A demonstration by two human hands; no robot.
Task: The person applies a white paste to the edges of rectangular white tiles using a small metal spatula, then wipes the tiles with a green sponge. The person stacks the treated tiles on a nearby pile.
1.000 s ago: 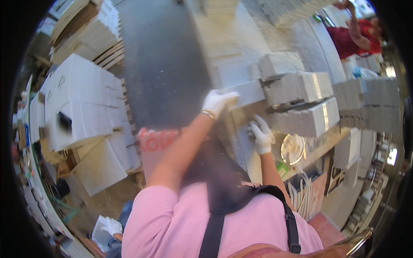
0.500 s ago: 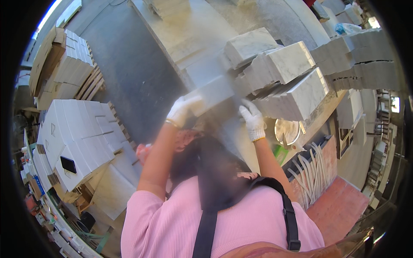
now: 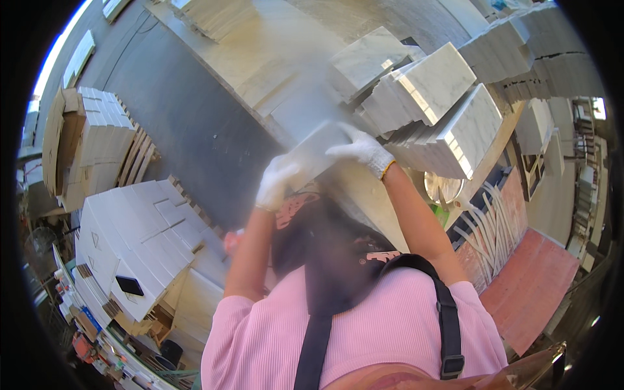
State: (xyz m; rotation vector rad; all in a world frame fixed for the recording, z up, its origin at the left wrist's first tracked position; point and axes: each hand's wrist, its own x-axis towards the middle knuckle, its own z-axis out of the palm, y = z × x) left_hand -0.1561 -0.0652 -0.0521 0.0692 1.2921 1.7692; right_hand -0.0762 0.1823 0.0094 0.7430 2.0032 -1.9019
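Note:
White knitted gloves cover both my hands. Between them is a pale marble tile (image 3: 318, 149), tilted in front of my dark apron (image 3: 344, 260). My left hand (image 3: 278, 182) is closed on the tile's left end. At the opposite end my right hand (image 3: 365, 153) grips the tile's edge, thumb toward me and fingers at the far side. A hazy smear blurs the middle of the picture, so the fingertips and the tile's outline are partly unclear. Just right of my right hand stand stacks of grey-veined marble tiles (image 3: 455, 130).
A pale work surface (image 3: 240, 55) runs beyond my hands. To the right are a round container (image 3: 443, 187), bundled pale strips (image 3: 487, 227) and a reddish board (image 3: 530, 286). White boxes (image 3: 143, 227) on the left carry a dark phone (image 3: 129, 285); more boxes (image 3: 107, 130) stand on a pallet.
My right hand has moved left, from apart beside the stacks onto the tile's right end. My left hand keeps its hold. The whole view has shifted slightly.

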